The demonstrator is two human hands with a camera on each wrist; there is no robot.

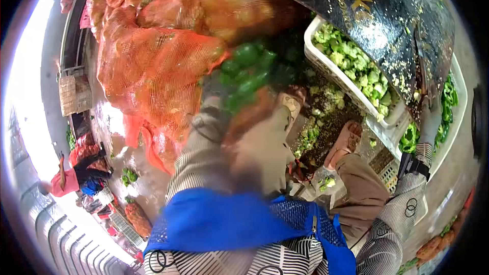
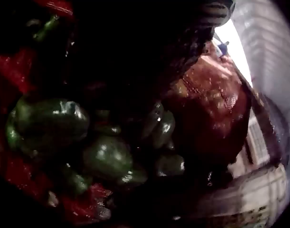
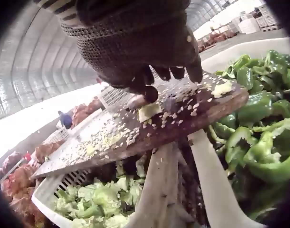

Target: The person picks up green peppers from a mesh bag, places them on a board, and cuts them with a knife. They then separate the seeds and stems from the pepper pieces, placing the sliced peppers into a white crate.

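Note:
My left hand, mostly hidden and blurred, reaches beside a pile of green bell peppers at the mouth of an orange mesh sack. In the dark left wrist view, whole peppers lie close below this hand; I cannot tell what its fingers hold. My gloved right hand is low over a black board strewn with pale seeds, fingers curled. From it a narrow, dark, knife-like blade extends along the board in the head view. A pale pepper scrap lies beneath its thumb.
Under the board stand a white crate of pale green pepper cores and another white crate of opened green peppers. Scraps litter the floor around my sandalled feet. More filled sacks lie beyond. Another person is at far left.

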